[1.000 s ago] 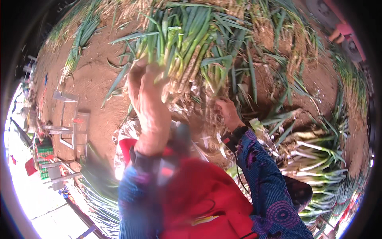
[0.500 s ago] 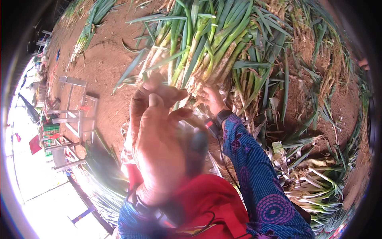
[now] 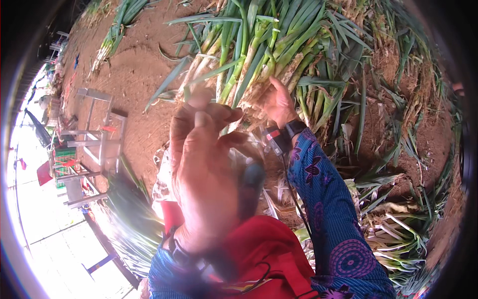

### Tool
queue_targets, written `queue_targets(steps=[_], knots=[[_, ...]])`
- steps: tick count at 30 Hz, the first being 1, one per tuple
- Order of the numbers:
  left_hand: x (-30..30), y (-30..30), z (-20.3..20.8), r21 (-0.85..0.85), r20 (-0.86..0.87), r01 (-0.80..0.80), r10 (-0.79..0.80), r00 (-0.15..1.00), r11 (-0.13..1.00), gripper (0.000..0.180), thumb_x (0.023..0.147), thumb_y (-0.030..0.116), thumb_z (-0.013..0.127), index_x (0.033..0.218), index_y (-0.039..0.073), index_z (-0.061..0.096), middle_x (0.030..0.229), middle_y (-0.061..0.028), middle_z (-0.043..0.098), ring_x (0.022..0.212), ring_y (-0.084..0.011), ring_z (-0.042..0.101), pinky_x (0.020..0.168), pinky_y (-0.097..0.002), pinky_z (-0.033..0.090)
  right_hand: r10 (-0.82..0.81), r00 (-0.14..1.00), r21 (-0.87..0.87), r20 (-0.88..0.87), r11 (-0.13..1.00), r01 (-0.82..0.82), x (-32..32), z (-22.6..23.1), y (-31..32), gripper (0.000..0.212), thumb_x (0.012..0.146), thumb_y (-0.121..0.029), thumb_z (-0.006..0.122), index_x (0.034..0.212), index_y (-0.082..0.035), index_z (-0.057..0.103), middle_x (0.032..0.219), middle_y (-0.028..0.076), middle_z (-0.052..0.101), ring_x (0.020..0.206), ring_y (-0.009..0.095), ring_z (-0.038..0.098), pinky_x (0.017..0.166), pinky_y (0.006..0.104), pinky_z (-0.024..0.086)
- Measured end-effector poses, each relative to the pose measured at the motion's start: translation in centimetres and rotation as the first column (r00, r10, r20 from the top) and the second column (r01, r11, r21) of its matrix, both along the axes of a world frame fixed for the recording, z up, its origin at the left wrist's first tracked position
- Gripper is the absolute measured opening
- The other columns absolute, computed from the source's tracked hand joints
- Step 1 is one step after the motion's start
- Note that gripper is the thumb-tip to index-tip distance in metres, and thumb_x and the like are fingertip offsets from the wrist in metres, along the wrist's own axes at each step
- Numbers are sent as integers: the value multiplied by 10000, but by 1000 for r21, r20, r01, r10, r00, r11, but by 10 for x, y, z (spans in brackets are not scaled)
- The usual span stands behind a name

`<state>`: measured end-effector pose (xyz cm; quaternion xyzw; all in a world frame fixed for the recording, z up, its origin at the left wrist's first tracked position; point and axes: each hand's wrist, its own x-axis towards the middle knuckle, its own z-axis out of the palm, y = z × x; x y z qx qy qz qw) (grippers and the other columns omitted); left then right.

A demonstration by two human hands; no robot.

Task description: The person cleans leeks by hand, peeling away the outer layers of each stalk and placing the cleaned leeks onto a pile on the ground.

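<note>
In the middle, close to the head camera, my left hand [image 3: 206, 169] is raised with its fingers curled and its thumb pressed to them. Whatever they may hold is hidden. Beyond it lies a big pile of long green onions [image 3: 279, 45], leaves pointing away and pale, dirty root ends towards me. At those root ends my right hand [image 3: 280, 105] reaches in, thumb stretched up and apart from the fingers. The other fingers partly disappear among the roots and dry skins. No stalk shows in its grip.
At the left stand metal stool frames [image 3: 97, 134] beside a green crate [image 3: 64, 164]. Cleaned white-stemmed onions [image 3: 398, 239] lie at the lower right. More unpeeled onions [image 3: 413, 89] line the right side. A small bundle [image 3: 117, 35] rests on brown soil [image 3: 144, 60] at the far left.
My right hand has shifted slightly right and away from me, and its thumb has spread from the fingers. My left hand stays curled, a little further right in view.
</note>
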<state>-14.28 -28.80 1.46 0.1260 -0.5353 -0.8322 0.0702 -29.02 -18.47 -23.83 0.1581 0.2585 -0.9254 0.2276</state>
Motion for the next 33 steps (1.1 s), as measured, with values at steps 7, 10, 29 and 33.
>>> queue_targets(steps=[7, 10, 29, 33], knots=[[8, -11, -6, -5, -42, -81, 81, 996, 997, 287, 950, 220, 467, 1172, 44, 511, 1025, -59, 598, 1001, -178, 570, 800, -306, 460, -11, 1000, 44, -7, 999, 11, 31, 32, 92, 217, 927, -301, 550, 937, -92, 611, 702, 19, 599, 593, 141, 563, 579, 325, 472], [9, -16, 2, -15, -98, -131, 129, 987, 991, 248, 943, 214, 474, 1119, 49, 533, 997, -67, 623, 968, -161, 588, 780, -290, 472, 111, 993, 51, -27, 993, -109, 62, 42, 161, 291, 967, -342, 470, 903, -78, 575, 602, -18, 491, 474, 88, 456, 446, 220, 370], [24, 6, -61, -129, 84, 480, -473, 877, 868, 238, 870, 282, 573, 999, 83, 596, 890, -44, 631, 840, -168, 604, 730, -363, 463, -327, 915, 428, 236, 880, 204, 466, 170, 221, 241, 942, -306, 509, 1050, -93, 534, 649, 32, 504, 442, 119, 454, 360, 236, 342], [70, 84, -87, -270, 203, 727, -701, 684, 631, 311, 890, 360, 588, 1057, 98, 600, 917, -34, 640, 843, -151, 599, 701, -327, 480, -347, 932, 514, 103, 821, 249, 495, 200, 209, 240, 939, -265, 521, 1076, -68, 526, 688, 39, 533, 452, 107, 467, 358, 220, 344]])
